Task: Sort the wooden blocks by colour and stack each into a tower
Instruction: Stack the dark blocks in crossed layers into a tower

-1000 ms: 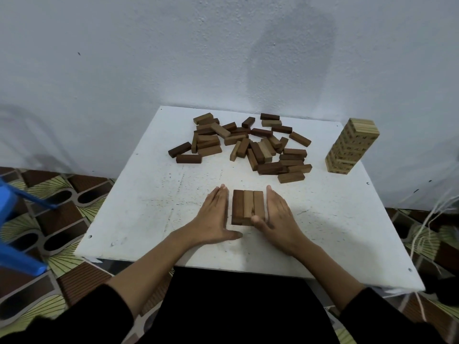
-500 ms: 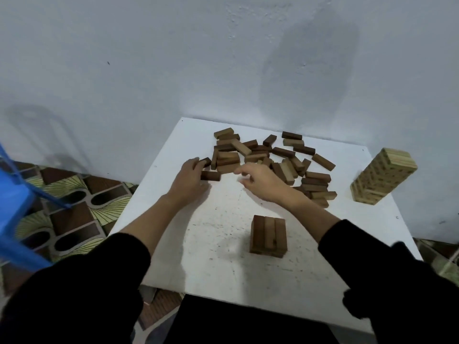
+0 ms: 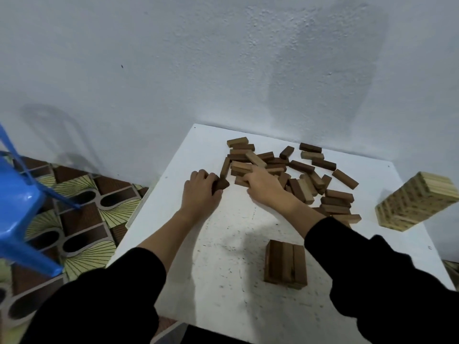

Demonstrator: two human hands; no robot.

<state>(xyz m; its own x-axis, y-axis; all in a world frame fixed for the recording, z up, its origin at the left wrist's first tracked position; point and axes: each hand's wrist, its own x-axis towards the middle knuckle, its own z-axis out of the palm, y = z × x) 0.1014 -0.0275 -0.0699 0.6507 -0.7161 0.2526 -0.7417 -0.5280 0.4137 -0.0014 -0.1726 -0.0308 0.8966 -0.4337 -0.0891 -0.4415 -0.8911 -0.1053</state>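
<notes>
Two hands reach to the scattered brown blocks [image 3: 293,172]: left hand [image 3: 200,192] grips a dark block [image 3: 220,184]; right hand [image 3: 263,186] rests fingers outstretched on the pile. White worktop [image 3: 223,281], pale wall [image 3: 173,58].

home room | patterned floor tiles [image 3: 82,219] | blue plastic chair [image 3: 17,207] | white-painted wall [image 3: 173,58]

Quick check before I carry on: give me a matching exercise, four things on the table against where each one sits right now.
Things:
1. pale tower
2. brown stack
3. loose blocks
4. left hand

Places:
A. near edge, between the sleeves
B. far middle, under the right hand
C. right edge
D. left of the pile, gripping a dark block

Pairs: 1-C, 2-A, 3-B, 4-D
</notes>
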